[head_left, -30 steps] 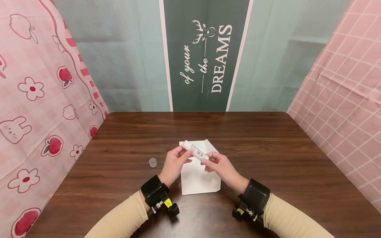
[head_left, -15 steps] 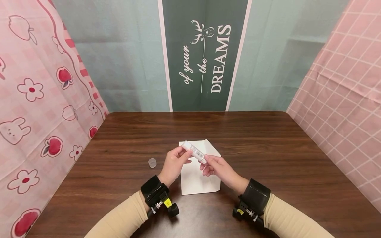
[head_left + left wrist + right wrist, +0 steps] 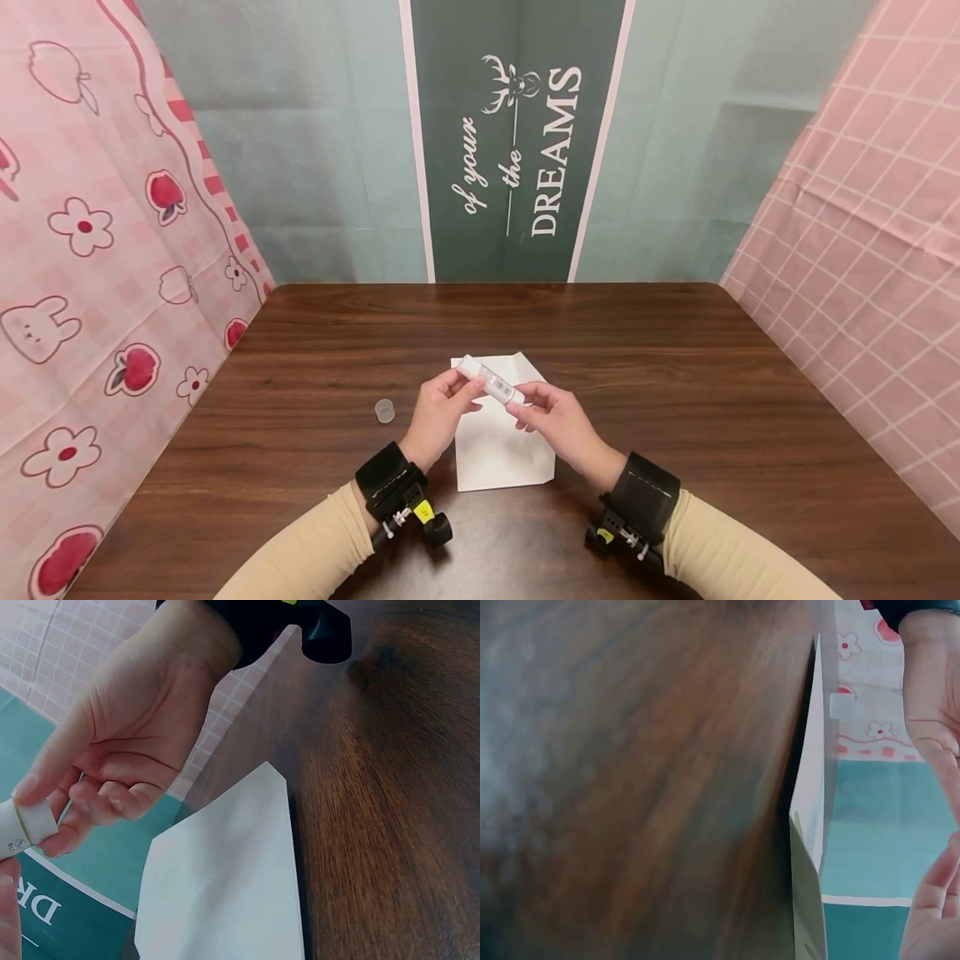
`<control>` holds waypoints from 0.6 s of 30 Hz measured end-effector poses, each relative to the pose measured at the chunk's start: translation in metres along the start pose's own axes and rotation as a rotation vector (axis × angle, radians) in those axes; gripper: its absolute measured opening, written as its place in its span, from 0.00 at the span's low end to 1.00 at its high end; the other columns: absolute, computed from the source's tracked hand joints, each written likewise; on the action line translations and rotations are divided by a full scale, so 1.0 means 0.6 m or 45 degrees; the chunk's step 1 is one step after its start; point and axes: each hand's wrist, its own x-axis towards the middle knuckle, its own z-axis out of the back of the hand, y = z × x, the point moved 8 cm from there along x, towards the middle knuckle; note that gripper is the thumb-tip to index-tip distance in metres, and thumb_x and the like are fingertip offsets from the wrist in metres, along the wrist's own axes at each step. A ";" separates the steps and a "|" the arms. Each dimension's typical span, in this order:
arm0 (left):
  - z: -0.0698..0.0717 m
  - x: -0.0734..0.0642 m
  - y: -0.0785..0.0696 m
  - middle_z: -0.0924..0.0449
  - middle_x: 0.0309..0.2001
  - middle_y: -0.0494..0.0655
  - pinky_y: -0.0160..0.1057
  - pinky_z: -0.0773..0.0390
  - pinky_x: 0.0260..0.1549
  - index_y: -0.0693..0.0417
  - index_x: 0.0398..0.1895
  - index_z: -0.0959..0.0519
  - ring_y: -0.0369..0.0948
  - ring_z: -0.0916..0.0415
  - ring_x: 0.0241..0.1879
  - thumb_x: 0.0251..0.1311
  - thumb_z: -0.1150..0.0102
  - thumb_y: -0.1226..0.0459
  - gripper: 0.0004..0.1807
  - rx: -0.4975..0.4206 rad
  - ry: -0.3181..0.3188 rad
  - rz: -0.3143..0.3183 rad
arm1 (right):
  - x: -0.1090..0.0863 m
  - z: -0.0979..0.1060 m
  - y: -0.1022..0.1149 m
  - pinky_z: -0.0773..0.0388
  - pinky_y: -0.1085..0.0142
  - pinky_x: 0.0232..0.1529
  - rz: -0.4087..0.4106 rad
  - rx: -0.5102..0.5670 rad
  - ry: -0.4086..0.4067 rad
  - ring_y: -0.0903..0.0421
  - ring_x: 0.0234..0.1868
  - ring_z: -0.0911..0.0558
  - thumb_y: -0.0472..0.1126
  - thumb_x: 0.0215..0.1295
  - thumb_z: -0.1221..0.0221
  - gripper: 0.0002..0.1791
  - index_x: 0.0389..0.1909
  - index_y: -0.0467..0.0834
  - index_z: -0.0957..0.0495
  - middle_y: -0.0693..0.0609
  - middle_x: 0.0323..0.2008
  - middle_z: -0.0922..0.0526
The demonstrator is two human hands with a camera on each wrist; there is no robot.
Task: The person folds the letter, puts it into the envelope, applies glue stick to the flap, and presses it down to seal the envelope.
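A white glue stick (image 3: 491, 382) with a printed barcode label is held slantwise above a white envelope (image 3: 498, 454) in the head view. My left hand (image 3: 438, 412) grips its upper-left end between thumb and fingers. At the lower-right end, my right hand (image 3: 558, 421) pinches the base; the left wrist view shows its thumb and fingertips around the white base (image 3: 34, 821). Only fingertips of the left hand (image 3: 7, 911) appear there. In the right wrist view the glue stick is out of sight. A small translucent cap (image 3: 385, 411) sits on the table, left of the left hand.
The dark wooden table (image 3: 675, 367) extends around both arms. Behind it hangs a green curtain (image 3: 667, 167) with lettering in its dark centre band. Pink patterned cloths flank the left (image 3: 97, 275) and right (image 3: 877, 208) sides.
My right thumb and fingers shifted around the base of the glue stick half a second ago, and have turned back since. The left hand, envelope and cap stay in place.
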 end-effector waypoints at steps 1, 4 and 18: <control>0.000 0.002 0.006 0.19 0.42 0.59 0.41 0.21 0.39 0.68 0.50 0.24 0.51 0.21 0.42 0.63 0.45 0.66 0.15 0.004 0.000 0.006 | -0.001 0.000 0.000 0.22 0.62 0.33 0.000 0.004 0.023 0.55 0.27 0.21 0.37 0.59 0.38 0.17 0.48 0.33 0.24 0.37 0.33 0.21; 0.002 0.011 0.028 0.19 0.42 0.58 0.40 0.21 0.39 0.66 0.50 0.24 0.51 0.21 0.42 0.62 0.44 0.66 0.16 -0.008 0.001 0.022 | -0.002 -0.004 -0.003 0.22 0.62 0.35 -0.012 0.045 0.097 0.56 0.27 0.22 0.40 0.63 0.41 0.19 0.51 0.33 0.25 0.31 0.38 0.22; -0.002 0.015 0.055 0.19 0.40 0.51 0.37 0.23 0.40 0.59 0.47 0.23 0.49 0.22 0.40 0.56 0.36 0.61 0.17 0.026 0.115 0.025 | 0.001 -0.005 -0.005 0.25 0.70 0.33 -0.099 0.550 0.055 0.61 0.27 0.24 0.43 0.71 0.51 0.11 0.40 0.38 0.31 0.51 0.29 0.26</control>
